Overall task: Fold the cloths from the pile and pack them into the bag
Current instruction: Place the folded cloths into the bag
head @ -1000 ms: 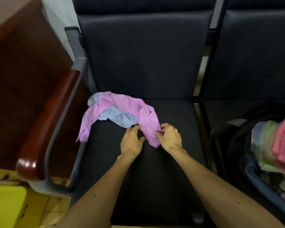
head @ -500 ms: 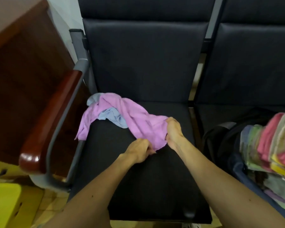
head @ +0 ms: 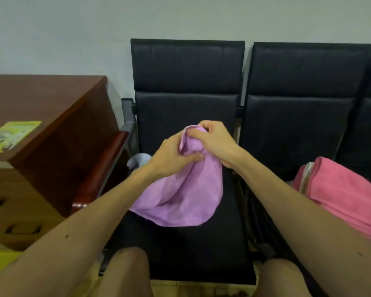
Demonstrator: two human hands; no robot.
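Both hands were close together above the black chair seat [head: 180, 249]: the left hand [head: 171, 155] and right hand [head: 214, 140] each pinched the top of the purple cloth [head: 180, 196], which hung down between them.

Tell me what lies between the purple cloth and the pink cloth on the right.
In the head view, the person's right forearm crosses between the purple cloth and the pink cloth; beneath it, black chair seat and the gap between seats.

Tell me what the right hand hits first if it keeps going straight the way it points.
The right hand points up-left, gripping the purple cloth. Beyond it likely comes the black chair backrest, though depth is unclear.
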